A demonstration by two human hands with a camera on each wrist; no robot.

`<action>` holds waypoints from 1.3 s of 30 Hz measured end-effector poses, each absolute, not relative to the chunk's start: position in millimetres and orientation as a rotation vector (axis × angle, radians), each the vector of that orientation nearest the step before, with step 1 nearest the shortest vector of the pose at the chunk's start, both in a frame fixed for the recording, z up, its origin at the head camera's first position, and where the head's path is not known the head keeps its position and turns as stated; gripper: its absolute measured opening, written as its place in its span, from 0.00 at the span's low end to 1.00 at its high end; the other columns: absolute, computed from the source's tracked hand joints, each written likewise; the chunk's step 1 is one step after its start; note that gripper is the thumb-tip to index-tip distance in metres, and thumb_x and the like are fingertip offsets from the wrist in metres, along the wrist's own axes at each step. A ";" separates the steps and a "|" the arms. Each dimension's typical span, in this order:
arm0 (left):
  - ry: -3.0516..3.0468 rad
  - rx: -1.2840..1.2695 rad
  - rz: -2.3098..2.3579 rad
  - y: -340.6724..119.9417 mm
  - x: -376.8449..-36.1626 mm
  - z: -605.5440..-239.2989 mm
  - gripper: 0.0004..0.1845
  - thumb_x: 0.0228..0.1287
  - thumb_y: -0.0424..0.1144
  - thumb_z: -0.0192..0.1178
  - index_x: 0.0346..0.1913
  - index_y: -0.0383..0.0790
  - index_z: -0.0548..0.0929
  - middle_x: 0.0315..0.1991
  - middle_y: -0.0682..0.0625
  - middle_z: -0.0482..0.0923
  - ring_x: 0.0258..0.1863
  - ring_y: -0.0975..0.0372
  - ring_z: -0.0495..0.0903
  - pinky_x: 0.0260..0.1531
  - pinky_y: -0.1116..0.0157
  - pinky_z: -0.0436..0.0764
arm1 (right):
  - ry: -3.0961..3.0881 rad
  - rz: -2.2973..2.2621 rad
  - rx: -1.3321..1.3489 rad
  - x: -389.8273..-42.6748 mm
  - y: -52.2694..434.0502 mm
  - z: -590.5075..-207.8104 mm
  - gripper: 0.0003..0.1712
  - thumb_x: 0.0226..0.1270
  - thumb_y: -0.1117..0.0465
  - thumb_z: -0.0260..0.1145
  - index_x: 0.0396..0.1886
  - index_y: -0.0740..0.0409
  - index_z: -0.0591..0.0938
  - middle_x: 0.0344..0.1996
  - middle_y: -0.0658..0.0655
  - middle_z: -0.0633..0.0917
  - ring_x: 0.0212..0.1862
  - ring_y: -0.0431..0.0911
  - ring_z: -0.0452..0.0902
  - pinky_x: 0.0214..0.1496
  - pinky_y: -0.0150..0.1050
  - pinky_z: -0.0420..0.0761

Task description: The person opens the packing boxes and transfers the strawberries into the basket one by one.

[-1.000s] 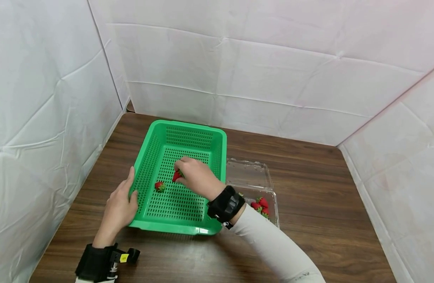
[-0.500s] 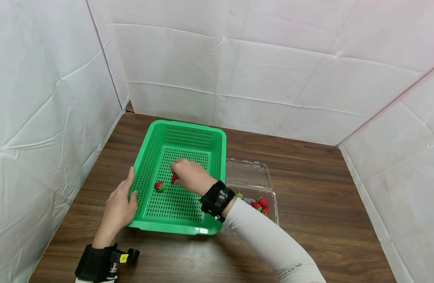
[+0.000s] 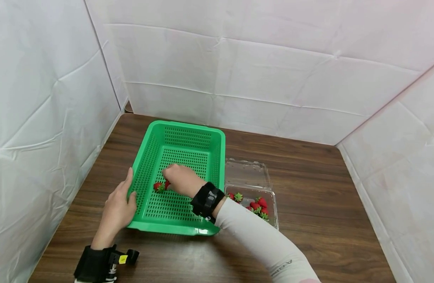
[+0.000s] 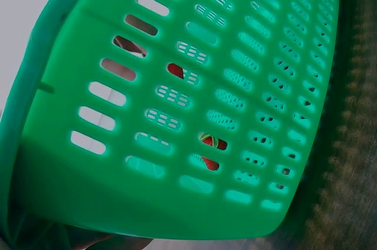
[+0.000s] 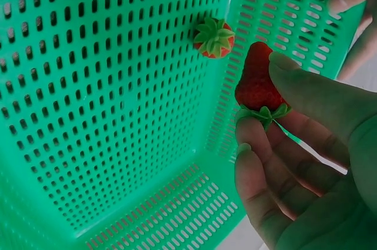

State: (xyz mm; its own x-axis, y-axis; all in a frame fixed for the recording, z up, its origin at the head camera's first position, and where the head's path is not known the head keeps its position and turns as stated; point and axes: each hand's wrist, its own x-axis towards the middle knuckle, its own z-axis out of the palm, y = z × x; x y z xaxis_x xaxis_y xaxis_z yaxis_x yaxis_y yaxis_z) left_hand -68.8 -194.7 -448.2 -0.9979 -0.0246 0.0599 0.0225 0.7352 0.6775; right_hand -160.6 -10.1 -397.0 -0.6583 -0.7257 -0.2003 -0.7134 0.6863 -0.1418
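Observation:
My right hand (image 3: 184, 180) is inside the green basket (image 3: 188, 127), low over its floor. Between thumb and fingertips it pinches a red strawberry (image 5: 257, 82), whose leafy end faces the fingers in the right wrist view. Close beside that one, another strawberry (image 3: 158, 187) lies on the basket floor, its leaves showing in the right wrist view. At the basket's left side, my left hand (image 3: 118, 206) grips the rim, thumb over the edge and the other fingers along the outside. The left wrist view is mostly filled by the slotted outer wall (image 4: 159, 108), with bits of red behind the slots.
To the right of the basket, a clear plastic clamshell box (image 3: 275, 208) stands with its lid (image 3: 248, 173) folded back, holding several strawberries (image 3: 262, 202). Part of it is behind the right arm. The brown wooden table (image 3: 319, 204) extends right, and white sheeting (image 3: 273, 70) encloses its back and sides.
My right hand has moved left and slightly toward me with its strawberry, now close to the one on the basket floor. More of the clamshell box shows. The left hand has stayed at the rim.

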 end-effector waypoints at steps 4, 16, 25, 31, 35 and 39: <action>-2.863 -0.004 -1.118 -194.6 -69.0 -448.6 0.37 0.71 0.27 0.47 0.78 0.41 0.43 0.66 0.26 0.63 0.51 0.32 0.75 0.43 0.38 0.75 | 2.642 -0.043 -1.153 -160.9 -13.7 -399.5 0.13 0.61 0.58 0.71 0.45 0.55 0.83 0.39 0.51 0.84 0.41 0.41 0.80 0.37 0.30 0.77; -2.875 0.004 -1.118 -194.9 -68.8 -447.8 0.38 0.71 0.28 0.47 0.78 0.41 0.43 0.67 0.26 0.62 0.52 0.32 0.75 0.43 0.38 0.75 | 2.611 0.085 -1.138 -160.0 -19.7 -414.9 0.13 0.63 0.59 0.69 0.47 0.54 0.82 0.42 0.51 0.84 0.43 0.41 0.81 0.39 0.29 0.79; -2.867 -0.001 -1.135 -194.7 -69.0 -447.3 0.38 0.71 0.28 0.47 0.78 0.41 0.43 0.67 0.26 0.62 0.53 0.32 0.74 0.44 0.38 0.74 | 2.592 0.082 -1.125 -162.8 -21.3 -431.9 0.10 0.63 0.62 0.68 0.44 0.54 0.83 0.40 0.51 0.84 0.41 0.41 0.81 0.37 0.29 0.78; -2.865 -0.005 -1.143 -194.9 -69.6 -447.1 0.37 0.71 0.27 0.47 0.78 0.40 0.44 0.66 0.26 0.63 0.51 0.33 0.75 0.43 0.39 0.75 | 2.599 0.061 -1.135 -162.8 -20.6 -442.5 0.08 0.63 0.64 0.68 0.42 0.54 0.84 0.38 0.52 0.86 0.37 0.41 0.82 0.34 0.30 0.77; -2.866 -0.004 -1.140 -195.0 -69.6 -447.4 0.37 0.71 0.28 0.47 0.78 0.40 0.44 0.66 0.26 0.63 0.51 0.33 0.75 0.43 0.38 0.75 | 2.593 0.055 -1.124 -162.3 -21.3 -445.5 0.09 0.63 0.64 0.68 0.44 0.54 0.84 0.39 0.52 0.86 0.39 0.42 0.82 0.35 0.30 0.78; -2.862 -0.003 -1.141 -195.3 -69.1 -447.9 0.36 0.71 0.28 0.47 0.77 0.38 0.45 0.66 0.26 0.63 0.51 0.33 0.75 0.42 0.38 0.75 | 2.595 0.070 -1.122 -162.3 -22.7 -446.9 0.08 0.64 0.64 0.67 0.43 0.54 0.84 0.38 0.52 0.86 0.40 0.42 0.83 0.36 0.30 0.79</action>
State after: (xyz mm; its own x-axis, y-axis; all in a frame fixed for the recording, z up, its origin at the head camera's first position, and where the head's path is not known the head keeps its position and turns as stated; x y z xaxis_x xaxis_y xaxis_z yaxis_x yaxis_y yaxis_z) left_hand -69.1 -195.3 -447.9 -0.9982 -0.0205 0.0566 0.0241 0.7260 0.6872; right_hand -162.3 -22.7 -446.9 -0.6443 -0.7025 -0.3023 -0.7178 0.6919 -0.0780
